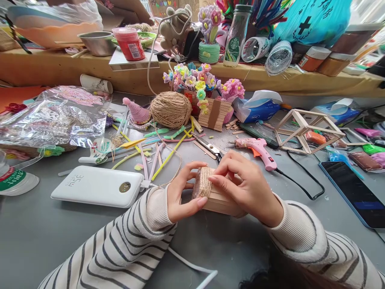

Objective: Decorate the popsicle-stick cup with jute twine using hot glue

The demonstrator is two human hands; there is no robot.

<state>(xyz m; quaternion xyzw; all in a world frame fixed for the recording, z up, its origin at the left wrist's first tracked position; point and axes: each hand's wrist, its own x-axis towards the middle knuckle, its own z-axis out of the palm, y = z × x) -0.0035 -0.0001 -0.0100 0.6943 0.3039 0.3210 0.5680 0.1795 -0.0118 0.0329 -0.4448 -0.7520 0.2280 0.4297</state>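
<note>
Between my hands lies a small container covered with wooden craft sticks (224, 200), tipped on its side, its one end wound with several turns of jute twine (205, 181). My left hand (183, 194) grips the twine-wound end, thumb in front and fingers behind. My right hand (243, 186) rests over the stick-covered part, its thumb and forefinger pinched at the edge of the twine. A loose strand runs from the left hand up toward a ball of jute twine (171, 109). Scissors (207, 143) lie just beyond the container, their handles partly hidden by the right hand.
A pink glue gun (257, 150) with a black cord lies right of the hands. A white power bank (98, 186) sits left, a phone (356, 192) far right. Behind are a wooden stick frame (309, 130), pipe cleaners (170, 156), a bundle of craft sticks (215, 114) and a cluttered shelf (129, 78).
</note>
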